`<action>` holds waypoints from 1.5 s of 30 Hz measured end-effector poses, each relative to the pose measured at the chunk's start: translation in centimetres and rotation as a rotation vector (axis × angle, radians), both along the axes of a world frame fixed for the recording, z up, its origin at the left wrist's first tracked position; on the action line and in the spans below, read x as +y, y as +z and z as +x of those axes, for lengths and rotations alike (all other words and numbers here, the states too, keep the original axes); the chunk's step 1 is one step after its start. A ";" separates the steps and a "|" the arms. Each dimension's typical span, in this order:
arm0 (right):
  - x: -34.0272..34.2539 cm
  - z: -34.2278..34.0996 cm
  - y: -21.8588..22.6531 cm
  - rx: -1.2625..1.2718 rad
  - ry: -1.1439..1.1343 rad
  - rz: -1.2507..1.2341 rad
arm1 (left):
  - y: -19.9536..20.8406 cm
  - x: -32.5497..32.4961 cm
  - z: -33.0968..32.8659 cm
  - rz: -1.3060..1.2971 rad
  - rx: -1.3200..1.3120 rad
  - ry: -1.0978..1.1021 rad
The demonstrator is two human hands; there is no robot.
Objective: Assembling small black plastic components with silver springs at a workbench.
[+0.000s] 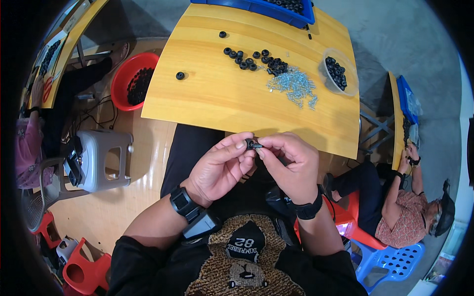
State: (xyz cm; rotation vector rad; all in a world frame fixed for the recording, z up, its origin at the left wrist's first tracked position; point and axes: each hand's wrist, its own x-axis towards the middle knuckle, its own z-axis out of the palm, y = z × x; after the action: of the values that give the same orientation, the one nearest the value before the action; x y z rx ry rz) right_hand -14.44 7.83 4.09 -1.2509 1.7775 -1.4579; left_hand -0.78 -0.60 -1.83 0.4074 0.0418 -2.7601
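In front of my lap, just off the table's near edge, my two hands meet. My left hand pinches a small black round part between thumb and fingertips. My right hand has thumb and forefinger closed on a short dark piece that touches the round part; its exact kind is too small to make out. Beyond them on the wooden table lie several black ring-shaped parts and a heap of small clear-blue pieces.
A clear plastic tub of black parts stands at the table's right edge, and a blue tray at its far edge. A red basin of black parts is to the left. People work at tables on both sides, near a grey stool.
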 end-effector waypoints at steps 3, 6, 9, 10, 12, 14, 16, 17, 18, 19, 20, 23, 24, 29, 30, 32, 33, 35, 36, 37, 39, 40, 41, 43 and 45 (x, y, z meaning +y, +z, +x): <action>-0.2 0.0 0.3 0.053 -0.006 0.009 | -0.2 -0.1 0.0 -0.020 0.005 -0.011; -0.2 0.0 0.5 0.102 -0.007 0.019 | 0.0 -0.1 -0.1 -0.021 0.012 -0.012; -0.2 -0.1 0.5 0.108 -0.004 0.020 | 0.2 0.0 -0.1 -0.041 0.007 -0.007; -0.1 -0.1 0.6 0.109 0.000 0.021 | 0.2 0.0 -0.1 -0.042 0.007 -0.007; 0.0 -0.1 0.7 0.099 0.006 0.025 | 0.2 0.0 0.0 -0.067 0.003 -0.015; 0.1 -0.1 0.8 0.089 0.011 0.029 | 0.2 0.1 0.1 -0.074 0.001 -0.013; 0.1 0.0 0.9 0.037 0.014 0.028 | 0.3 0.3 0.2 -0.082 0.001 -0.010; 0.3 -0.1 0.9 0.039 0.014 0.027 | 0.4 0.3 0.3 -0.106 -0.016 -0.017; 0.4 -0.2 0.9 -0.023 0.028 0.040 | 0.5 0.4 0.3 -0.131 -0.034 -0.023; 0.6 -0.2 0.9 -0.086 0.042 0.053 | 0.5 0.4 0.4 -0.132 -0.032 -0.021; 0.8 -0.2 1.1 -0.084 0.045 0.051 | 0.6 0.5 0.5 -0.129 -0.013 -0.027; 1.1 -0.3 1.4 -0.348 0.078 0.101 | 0.9 0.6 0.8 -0.120 0.021 -0.035; 1.3 -0.5 1.3 -0.395 0.099 0.114 | 1.1 0.6 0.8 -0.113 0.034 -0.040; 1.6 -0.8 1.1 -0.506 0.140 0.124 | 1.3 0.8 1.1 -0.125 0.041 -0.052; 1.6 -0.8 1.1 -0.520 0.133 0.130 | 1.2 0.8 1.1 -0.130 0.042 -0.051; 1.6 -0.8 1.0 -0.533 0.130 0.135 | 1.0 0.9 1.1 -0.122 0.043 -0.058; 1.7 -0.8 1.0 -0.540 0.121 0.143 | 1.0 0.9 1.1 -0.114 0.043 -0.067; 1.7 -0.8 0.9 -0.546 0.113 0.151 | 1.0 0.9 1.1 -0.111 0.035 -0.063; 1.7 -0.7 0.8 -0.533 0.095 0.165 | 0.9 0.9 1.1 -0.108 0.027 -0.062; 1.7 -0.7 0.7 -0.520 0.077 0.178 | 1.0 0.9 1.0 -0.106 0.026 -0.061; 1.7 -0.6 0.6 -0.515 0.064 0.171 | 1.2 0.8 0.9 -0.103 -0.031 -0.060; 1.7 -0.6 0.5 -0.510 0.051 0.162 | 1.3 0.8 0.8 -0.101 -0.031 -0.060; 1.6 -0.6 0.5 -0.511 0.051 0.164 | 1.3 0.7 0.8 -0.103 -0.032 -0.061; 1.6 -0.6 0.5 -0.517 0.053 0.146 | 1.3 0.6 0.7 -0.104 -0.034 -0.061; 1.5 -0.6 0.3 -0.539 0.054 0.141 | 1.2 0.5 0.7 -0.110 -0.057 -0.056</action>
State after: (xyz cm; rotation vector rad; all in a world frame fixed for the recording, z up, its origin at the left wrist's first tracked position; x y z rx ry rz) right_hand -15.04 9.28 4.41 -0.7353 1.4373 -1.4394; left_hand -0.09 -0.06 -0.61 0.4636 -0.1373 -2.7877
